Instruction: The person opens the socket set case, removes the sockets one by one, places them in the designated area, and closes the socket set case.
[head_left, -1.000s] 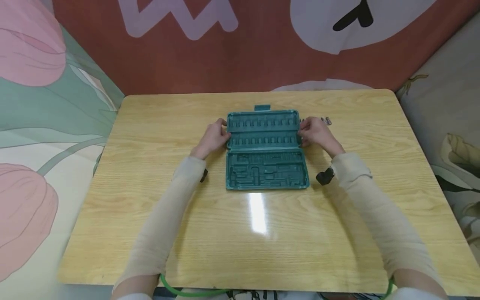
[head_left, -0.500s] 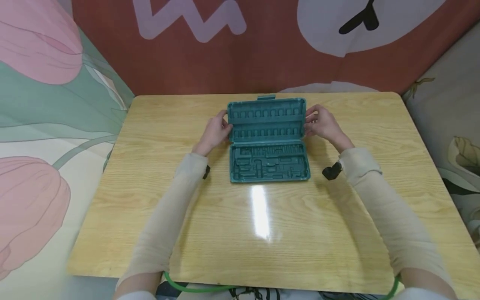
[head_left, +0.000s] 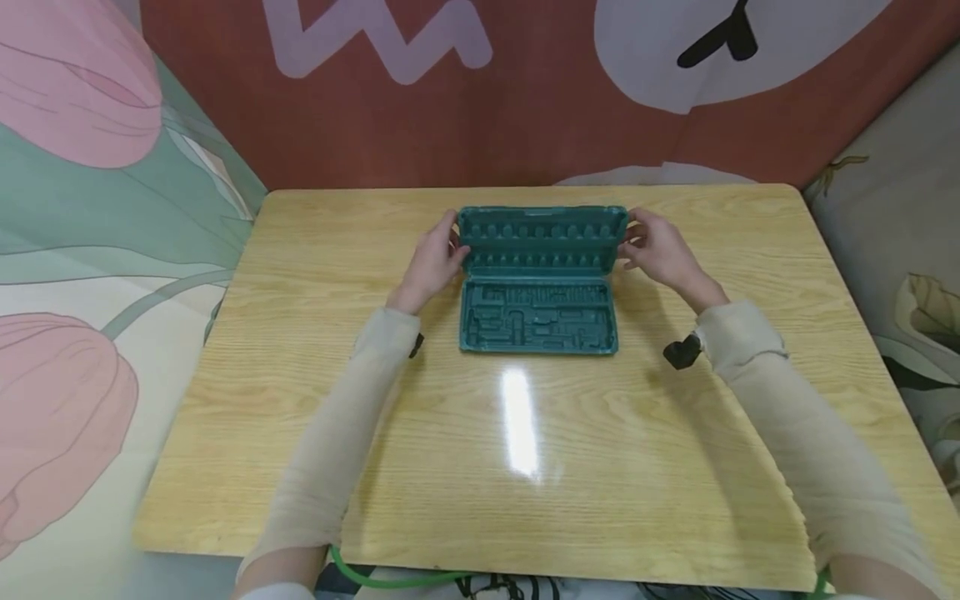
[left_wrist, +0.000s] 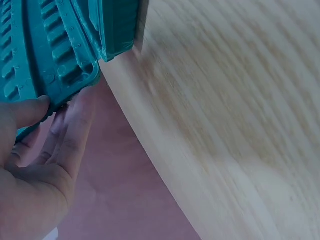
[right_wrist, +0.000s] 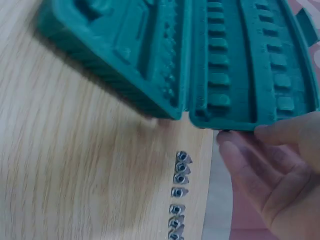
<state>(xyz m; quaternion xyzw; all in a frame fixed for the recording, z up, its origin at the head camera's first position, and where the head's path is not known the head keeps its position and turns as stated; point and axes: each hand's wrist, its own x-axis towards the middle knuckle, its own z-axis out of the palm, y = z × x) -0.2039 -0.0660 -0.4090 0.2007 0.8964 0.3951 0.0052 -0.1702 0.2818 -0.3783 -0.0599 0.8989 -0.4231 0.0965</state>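
Observation:
A green plastic tool case (head_left: pixel 537 317) lies spread on the table, its moulded slots bare. Its lid (head_left: pixel 542 242) stands tilted up at the back. At the lid's left edge my left hand (head_left: pixel 433 260) grips the rim; the left wrist view shows the thumb (left_wrist: pixel 35 111) on the inner side and the fingers behind. My right hand (head_left: pixel 660 250) holds the opposite edge, thumb (right_wrist: pixel 272 134) on the rim and fingers curled behind the lid. A row of several small metal sockets (right_wrist: pixel 177 192) lies on the table near the right hand.
The wooden table (head_left: pixel 480 492) ends at the back against a red patterned cloth (head_left: pixel 420 133). Dark cables (head_left: pixel 510 586) and a green cord (head_left: pixel 397 579) show at the front edge. A bright reflection falls in front of the case.
The lid has swung up from a flatter position to a steeper tilt, both hands moving with it. The case has also shifted a little away from me.

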